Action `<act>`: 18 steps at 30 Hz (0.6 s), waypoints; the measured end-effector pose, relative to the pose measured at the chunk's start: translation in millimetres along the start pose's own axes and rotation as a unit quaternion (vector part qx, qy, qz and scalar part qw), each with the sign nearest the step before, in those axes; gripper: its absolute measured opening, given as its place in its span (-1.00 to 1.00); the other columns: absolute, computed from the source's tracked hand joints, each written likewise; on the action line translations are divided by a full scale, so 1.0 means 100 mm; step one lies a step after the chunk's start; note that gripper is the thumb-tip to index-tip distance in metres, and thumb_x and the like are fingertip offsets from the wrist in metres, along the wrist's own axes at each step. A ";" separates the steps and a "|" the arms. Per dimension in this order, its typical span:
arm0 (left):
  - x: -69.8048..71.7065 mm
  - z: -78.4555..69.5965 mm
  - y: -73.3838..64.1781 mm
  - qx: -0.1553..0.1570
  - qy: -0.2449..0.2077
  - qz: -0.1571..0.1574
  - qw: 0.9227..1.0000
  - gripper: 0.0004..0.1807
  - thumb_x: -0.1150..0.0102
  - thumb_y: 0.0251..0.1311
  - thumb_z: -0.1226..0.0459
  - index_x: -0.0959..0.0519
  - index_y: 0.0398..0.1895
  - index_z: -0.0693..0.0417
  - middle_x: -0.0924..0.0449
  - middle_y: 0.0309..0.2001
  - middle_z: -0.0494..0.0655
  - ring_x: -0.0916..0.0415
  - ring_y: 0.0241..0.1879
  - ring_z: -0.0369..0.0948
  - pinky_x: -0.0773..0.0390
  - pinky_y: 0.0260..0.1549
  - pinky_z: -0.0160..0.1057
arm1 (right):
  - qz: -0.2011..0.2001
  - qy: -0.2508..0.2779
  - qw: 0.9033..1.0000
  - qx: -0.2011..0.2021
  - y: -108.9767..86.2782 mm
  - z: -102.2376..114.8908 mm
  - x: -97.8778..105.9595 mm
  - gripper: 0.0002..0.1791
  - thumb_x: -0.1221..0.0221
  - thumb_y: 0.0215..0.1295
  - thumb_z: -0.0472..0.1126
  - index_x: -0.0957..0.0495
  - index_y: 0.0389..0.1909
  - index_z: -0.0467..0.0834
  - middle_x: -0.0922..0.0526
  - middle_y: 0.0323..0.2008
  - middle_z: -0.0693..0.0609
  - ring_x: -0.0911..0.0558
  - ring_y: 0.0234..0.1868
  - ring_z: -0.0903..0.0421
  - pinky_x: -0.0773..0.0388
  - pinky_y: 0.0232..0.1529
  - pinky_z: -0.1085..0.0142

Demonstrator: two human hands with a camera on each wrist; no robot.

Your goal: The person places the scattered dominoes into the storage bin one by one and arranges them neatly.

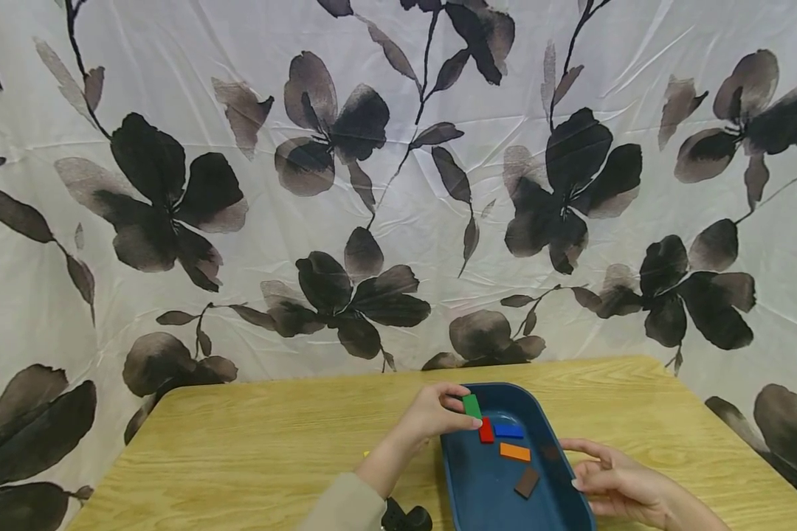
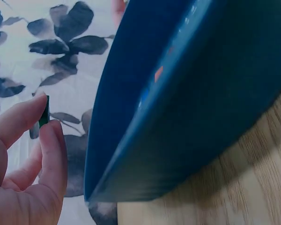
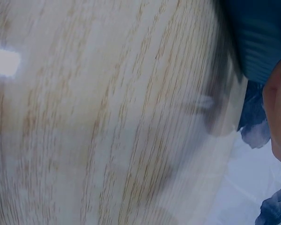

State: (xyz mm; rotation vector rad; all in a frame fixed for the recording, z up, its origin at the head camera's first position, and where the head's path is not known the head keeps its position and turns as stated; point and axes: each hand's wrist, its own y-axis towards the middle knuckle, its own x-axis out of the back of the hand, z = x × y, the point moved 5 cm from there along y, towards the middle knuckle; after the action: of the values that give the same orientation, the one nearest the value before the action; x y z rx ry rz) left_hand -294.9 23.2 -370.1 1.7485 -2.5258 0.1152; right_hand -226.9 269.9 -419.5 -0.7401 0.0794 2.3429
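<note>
In the head view my left hand (image 1: 432,413) pinches a green block (image 1: 471,405) between thumb and fingers over the far left part of a deep blue tray (image 1: 449,472). The left wrist view shows the same green block (image 2: 44,112) edge-on between the fingertips. Inside the tray lie a red block (image 1: 486,431), a blue block (image 1: 508,431), an orange block (image 1: 514,451) and a brown block (image 1: 527,484). My right hand (image 1: 614,479) is beside the tray's right wall, fingers loosely bent with fingertips right at the rim.
The tray stands on a wood-grain table (image 1: 259,442). A black object (image 1: 408,518) sits at the near edge left of the tray, partly cut off. A bit of something yellow (image 1: 366,453) peeks out behind my left forearm. A floral cloth (image 1: 398,221) hangs behind the table.
</note>
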 end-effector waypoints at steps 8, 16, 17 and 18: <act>-0.16 0.02 0.08 0.003 -0.003 -0.019 1.000 -0.52 -0.38 -0.14 0.51 -0.50 -0.05 0.31 -0.51 -0.36 0.04 -0.48 -0.45 -0.22 -0.59 -0.29 -0.23 | 0.008 0.011 1.000 0.001 -0.02 -0.01 -0.01 -0.50 0.21 0.36 -0.50 -0.20 0.26 -0.09 -0.55 -0.14 -0.05 -0.56 0.00 0.03 -0.40 0.12 0.11; -0.28 0.07 0.14 0.002 -0.019 -0.045 0.999 -0.50 -0.38 -0.13 0.50 -0.51 -0.02 0.29 -0.49 -0.33 0.02 -0.50 -0.37 -0.20 -0.60 -0.27 -0.22 | 0.004 0.007 1.000 -0.001 -0.01 -0.01 -0.01 -0.51 0.20 0.36 -0.49 -0.19 0.26 -0.09 -0.56 -0.13 -0.05 -0.56 0.00 0.03 -0.40 0.12 0.10; -0.29 0.07 0.14 0.003 -0.019 -0.046 0.999 -0.49 -0.39 -0.13 0.49 -0.51 -0.01 0.29 -0.48 -0.33 0.02 -0.49 -0.37 -0.20 -0.60 -0.27 -0.23 | 0.001 0.004 1.000 -0.002 -0.01 0.00 -0.01 -0.51 0.19 0.36 -0.49 -0.17 0.27 -0.10 -0.56 -0.13 -0.05 -0.56 0.01 0.03 -0.40 0.11 0.10; -0.30 0.08 0.15 0.002 -0.014 -0.047 0.999 -0.49 -0.40 -0.13 0.48 -0.50 0.00 0.28 -0.48 -0.34 0.01 -0.49 -0.37 -0.21 -0.59 -0.27 -0.24 | -0.001 0.002 1.000 -0.003 0.00 0.00 -0.01 -0.51 0.19 0.36 -0.48 -0.16 0.28 -0.10 -0.56 -0.12 -0.05 -0.56 0.01 0.02 -0.41 0.11 0.10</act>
State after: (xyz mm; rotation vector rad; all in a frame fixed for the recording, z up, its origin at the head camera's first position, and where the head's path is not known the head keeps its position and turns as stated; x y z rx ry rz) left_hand -297.9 55.8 -381.2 1.8798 -2.4597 0.0914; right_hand -226.2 269.8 -419.2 -0.7474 0.0736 2.3414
